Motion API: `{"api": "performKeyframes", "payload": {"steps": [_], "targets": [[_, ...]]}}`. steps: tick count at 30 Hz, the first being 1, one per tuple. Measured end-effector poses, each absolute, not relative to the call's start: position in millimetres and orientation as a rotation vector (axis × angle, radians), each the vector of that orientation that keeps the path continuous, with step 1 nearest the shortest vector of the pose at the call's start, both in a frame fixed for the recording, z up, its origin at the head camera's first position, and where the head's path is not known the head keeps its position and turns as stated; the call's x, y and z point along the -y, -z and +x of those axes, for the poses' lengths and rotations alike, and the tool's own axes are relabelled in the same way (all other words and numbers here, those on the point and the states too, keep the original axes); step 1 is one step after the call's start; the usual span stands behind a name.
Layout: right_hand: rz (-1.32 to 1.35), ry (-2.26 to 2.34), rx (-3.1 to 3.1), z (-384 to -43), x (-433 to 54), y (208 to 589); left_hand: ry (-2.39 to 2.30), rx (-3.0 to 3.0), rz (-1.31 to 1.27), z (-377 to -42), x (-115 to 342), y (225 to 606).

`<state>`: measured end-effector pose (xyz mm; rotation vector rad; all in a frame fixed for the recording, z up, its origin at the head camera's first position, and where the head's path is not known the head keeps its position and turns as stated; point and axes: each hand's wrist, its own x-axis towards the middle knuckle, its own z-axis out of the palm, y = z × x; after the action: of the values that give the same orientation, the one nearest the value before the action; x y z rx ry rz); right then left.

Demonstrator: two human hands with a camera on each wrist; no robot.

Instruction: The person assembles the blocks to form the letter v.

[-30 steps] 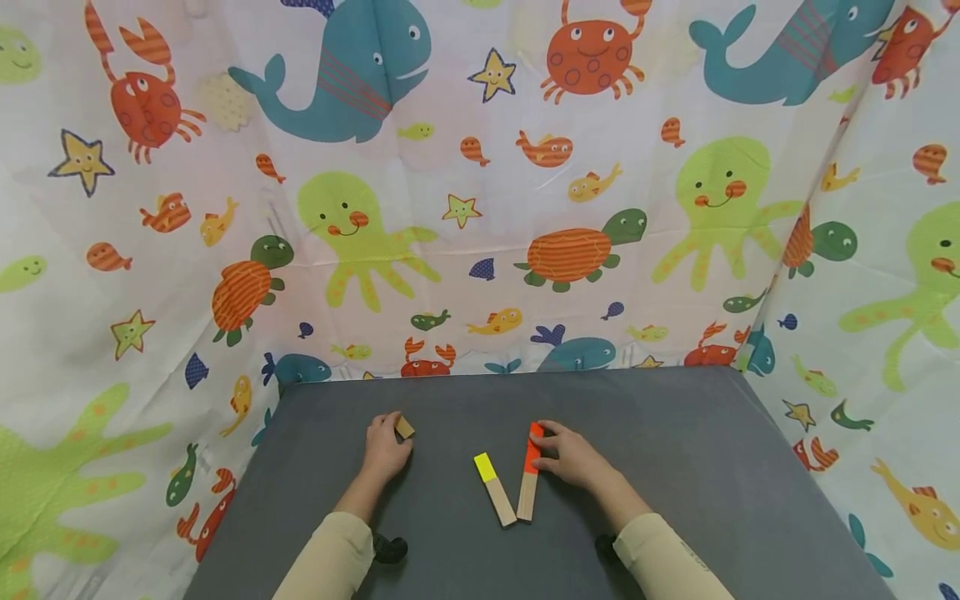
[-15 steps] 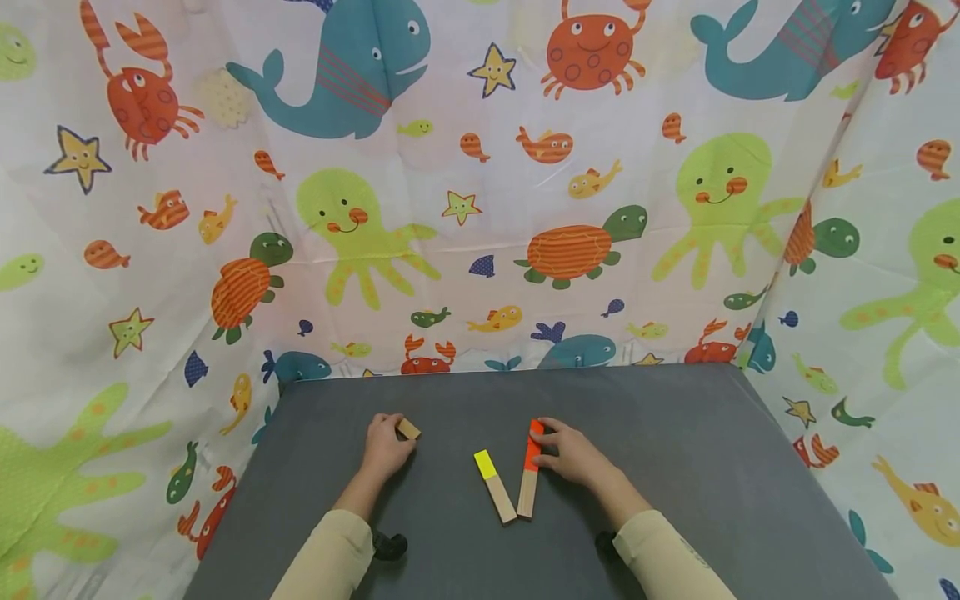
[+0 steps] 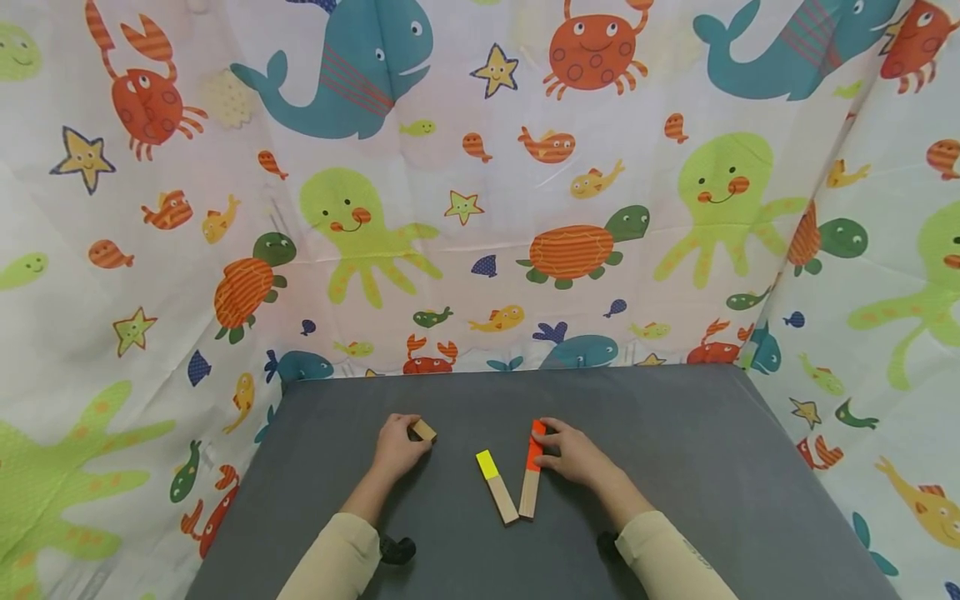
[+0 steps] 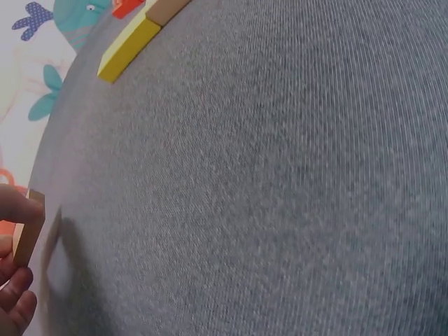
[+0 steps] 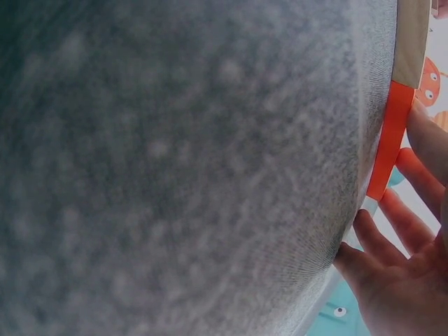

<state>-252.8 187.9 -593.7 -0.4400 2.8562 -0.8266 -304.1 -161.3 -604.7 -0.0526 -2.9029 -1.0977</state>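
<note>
My left hand (image 3: 400, 447) pinches a small plain wooden block (image 3: 423, 430) at the back left of the table. In the left wrist view a shadow lies apart from this block (image 4: 29, 227), which is tilted between thumb and fingers. My right hand (image 3: 577, 456) touches the orange block (image 3: 535, 446) along its right side, fingers spread and fairly straight, some tips down on the table in the right wrist view. A plain wooden block (image 3: 528, 496) continues the orange one toward me. To the left, a yellow block (image 3: 487, 465) and another plain wooden block (image 3: 503, 500) form a second line.
Both block lines meet near their front ends in a narrow V on the grey table (image 3: 675, 467). A white curtain (image 3: 465, 242) printed with sea animals hangs behind the table and along both sides.
My left hand has moved to the right with the small wooden block, toward the yellow block. The right hand and the two block lines have stayed put.
</note>
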Motion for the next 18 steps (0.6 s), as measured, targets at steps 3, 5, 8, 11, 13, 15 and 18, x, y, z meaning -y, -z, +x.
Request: {"api": "performKeyframes", "payload": {"steps": [3, 5, 8, 11, 13, 15, 18], "targets": [[-0.447, 0.819, -2.855, -253, -189, 594, 1.123, 2.903, -0.052, -303, 158, 603], [-0.458, 0.823, -2.854, -253, -189, 593, 1.126, 2.895, -0.061, -302, 157, 602], [-0.458, 0.820, -2.853, -254, -188, 593, 1.122, 2.893, -0.074, -301, 155, 599], [-0.460, 0.818, -2.858, -255, -188, 593, 1.133, 2.894, -0.079, -300, 152, 596], [-0.452, 0.814, -2.854, -255, -188, 592, 1.143, 2.894, -0.082, -299, 151, 595], [-0.451, 0.813, -2.855, -254, -188, 592, 1.143, 2.898, -0.086, -298, 150, 595], [-0.442, 0.807, -2.853, -254, -188, 593, 1.140, 2.906, -0.093, -297, 149, 596]]}}
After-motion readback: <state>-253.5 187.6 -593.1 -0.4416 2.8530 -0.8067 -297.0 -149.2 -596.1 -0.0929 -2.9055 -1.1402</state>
